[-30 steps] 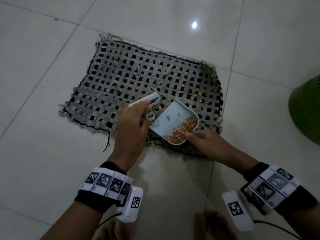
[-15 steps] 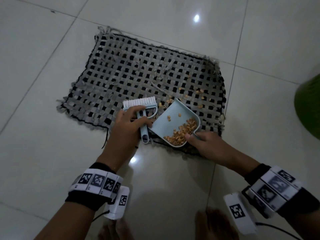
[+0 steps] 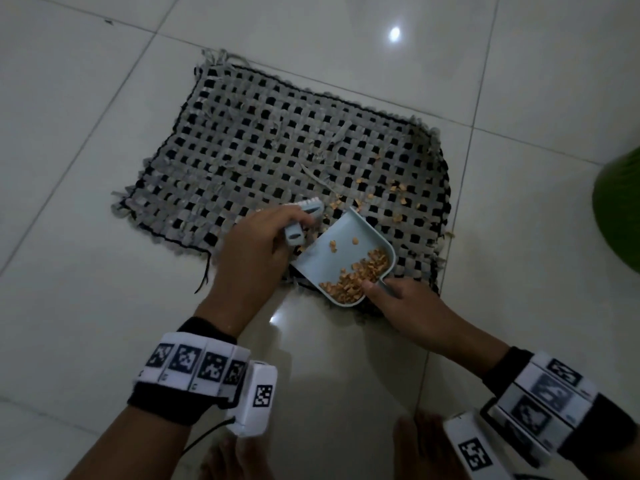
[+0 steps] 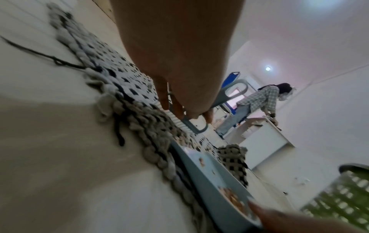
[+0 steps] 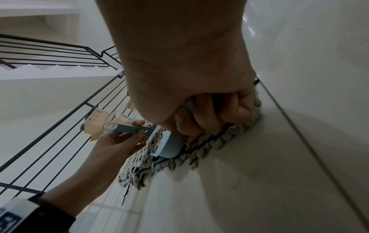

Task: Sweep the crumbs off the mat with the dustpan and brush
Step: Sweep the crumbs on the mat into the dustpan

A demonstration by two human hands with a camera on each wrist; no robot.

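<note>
Woven grey-and-black rag mat (image 3: 277, 161) lying on the pale tiled floor (image 3: 69, 306). The left hand (image 3: 252, 251) curls round the handle of the small pale-blue plastic brush (image 3: 304, 216), whose white bristles sit on the mat's near-right part, just left of the dustpan mouth. The right hand (image 3: 405, 303) grips the short handle of the pale-blue plastic dustpan (image 3: 343, 261), thumb pressed at its near rim; the pan rests on the mat's near edge, its open lip pointing to the far left. A heap of orange-brown crumbs (image 3: 360, 275) lies against the pan's near wall, and a few sit mid-pan. Loose crumbs remain scattered on the mat to the far right of the pan, so the sweep appears unfinished. A green perforated basket (image 3: 620, 216) stands at the right.

Likely hazards: tipping the pan's lip downward would spill the collected heap back out; the mat's open weave and loose strips may trap crumbs or snag bristles; a hard stroke could flick crumbs past the pan onto the floor.
</note>
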